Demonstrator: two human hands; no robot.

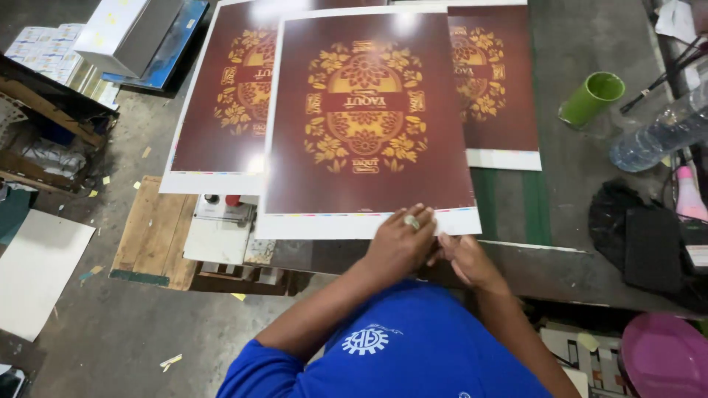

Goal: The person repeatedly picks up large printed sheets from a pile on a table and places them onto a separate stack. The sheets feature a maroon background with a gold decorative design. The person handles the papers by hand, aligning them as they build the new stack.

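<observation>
A large printed sheet (369,118), dark maroon with a gold floral ornament and a white margin, lies on top of the worktable (568,184). My left hand (402,243), with a ring on one finger, rests over the sheet's near white edge and grips it. Just to its right, my right hand (468,262) pinches the same edge near the corner from below. Two more sheets of the same print lie beneath, one sticking out to the left (225,96) and one to the right (495,81).
On the table's right side are a green cup (590,97), a plastic bottle (656,136) lying down and a black bag (641,243). A pink basin (664,354) sits lower right. A wooden pallet (151,232), a button box (221,210) and a white board (37,269) are at left.
</observation>
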